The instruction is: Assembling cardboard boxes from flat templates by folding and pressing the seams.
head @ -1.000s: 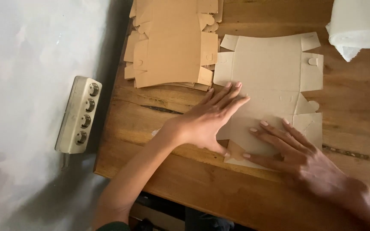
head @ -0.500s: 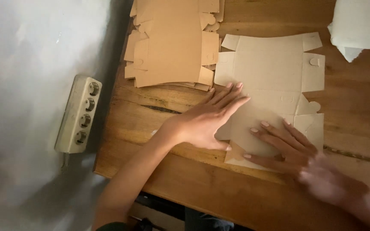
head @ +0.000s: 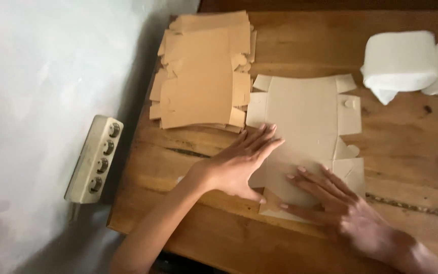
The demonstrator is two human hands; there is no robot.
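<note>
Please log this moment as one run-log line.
left hand: flat on cardboard blank | right hand: pressing its near edge | stack of blanks: beside

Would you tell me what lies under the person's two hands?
Both the left hand and right hand press flat on a pale unfolded cardboard blank lying on the wooden table. The blank's near edge beneath them is covered.

You face a worn wooden table (head: 406, 157) with a dark crack along its grain. Left of it lies pale grey floor in soft, dim light, bearing 1 white power strip (head: 95, 158).
</note>
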